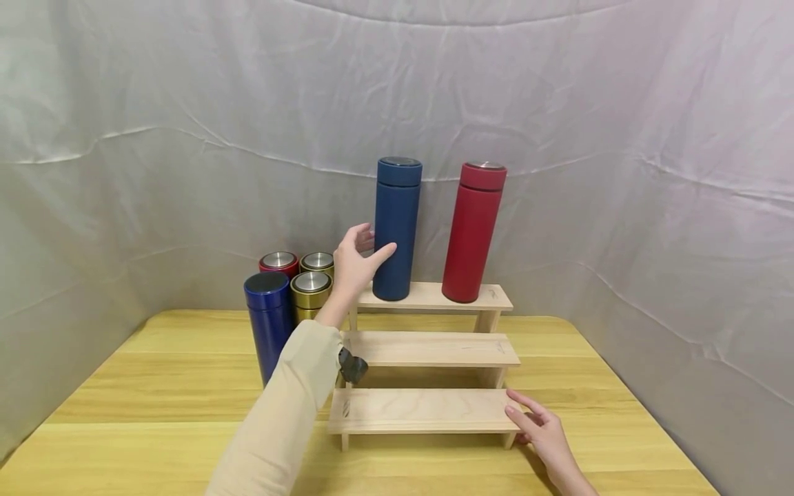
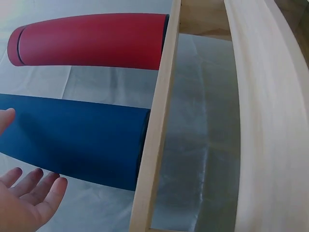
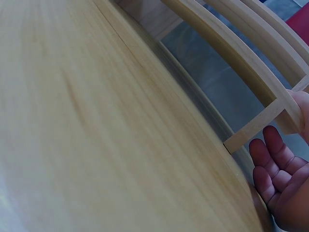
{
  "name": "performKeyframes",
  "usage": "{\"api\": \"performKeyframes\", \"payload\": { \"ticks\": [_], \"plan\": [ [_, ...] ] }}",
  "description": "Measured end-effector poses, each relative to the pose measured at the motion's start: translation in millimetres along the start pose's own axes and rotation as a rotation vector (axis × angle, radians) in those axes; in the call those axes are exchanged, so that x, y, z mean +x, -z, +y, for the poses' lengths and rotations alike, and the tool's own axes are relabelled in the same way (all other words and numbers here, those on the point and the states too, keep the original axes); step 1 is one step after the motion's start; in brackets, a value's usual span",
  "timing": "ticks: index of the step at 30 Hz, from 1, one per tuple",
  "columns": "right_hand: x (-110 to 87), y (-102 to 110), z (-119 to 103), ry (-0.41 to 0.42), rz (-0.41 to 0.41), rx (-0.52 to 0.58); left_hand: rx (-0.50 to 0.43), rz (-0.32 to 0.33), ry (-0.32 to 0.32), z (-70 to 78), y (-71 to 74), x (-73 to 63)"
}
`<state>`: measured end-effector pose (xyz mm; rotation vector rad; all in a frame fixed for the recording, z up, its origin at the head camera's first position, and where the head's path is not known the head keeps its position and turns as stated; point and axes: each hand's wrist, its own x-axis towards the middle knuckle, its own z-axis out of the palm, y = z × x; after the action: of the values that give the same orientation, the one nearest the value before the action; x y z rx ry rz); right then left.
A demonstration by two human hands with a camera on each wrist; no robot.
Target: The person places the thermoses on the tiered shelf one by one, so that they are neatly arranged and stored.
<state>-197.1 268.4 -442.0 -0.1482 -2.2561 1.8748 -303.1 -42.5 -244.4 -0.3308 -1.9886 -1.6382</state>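
Note:
A dark blue thermos bottle [image 1: 396, 231] stands upright on the top step of a three-tier wooden display stand [image 1: 428, 411]. My left hand [image 1: 358, 265] is at its left side, thumb over its front face, fingers loosely spread. In the left wrist view those fingers [image 2: 50, 195] lie beside the blue bottle [image 2: 77, 140], not wrapped round it. A red thermos bottle [image 1: 474, 234] stands on the same step, farther right. My right hand [image 1: 541, 430] holds the right end of the lowest step, thumb on top; in the right wrist view its other fingers [image 3: 273, 159] curl below the board.
Left of the stand, several more bottles are grouped on the wooden table [image 1: 155, 386]: a glossy blue one [image 1: 269, 331], a red one [image 1: 279, 262] and two gold ones, the nearer gold bottle [image 1: 311, 293] beside my left forearm. A grey cloth [image 1: 186, 172] hangs around the table.

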Motion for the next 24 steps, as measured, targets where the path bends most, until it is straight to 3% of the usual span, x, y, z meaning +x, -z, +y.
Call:
{"api": "performKeyframes", "payload": {
  "ticks": [10,19,24],
  "plan": [
    [1.7,0.6,1.1,-0.015,0.007,-0.003,-0.01,0.044,-0.053,-6.3,3.2,-10.7],
    [1.5,0.1,1.9,-0.015,0.0,-0.001,-0.03,0.082,-0.035,-14.4,5.5,-22.9],
    [2.3,0.6,2.0,-0.017,-0.002,-0.004,-0.073,0.054,-0.007,-15.0,5.3,-32.3]
  ]
}}
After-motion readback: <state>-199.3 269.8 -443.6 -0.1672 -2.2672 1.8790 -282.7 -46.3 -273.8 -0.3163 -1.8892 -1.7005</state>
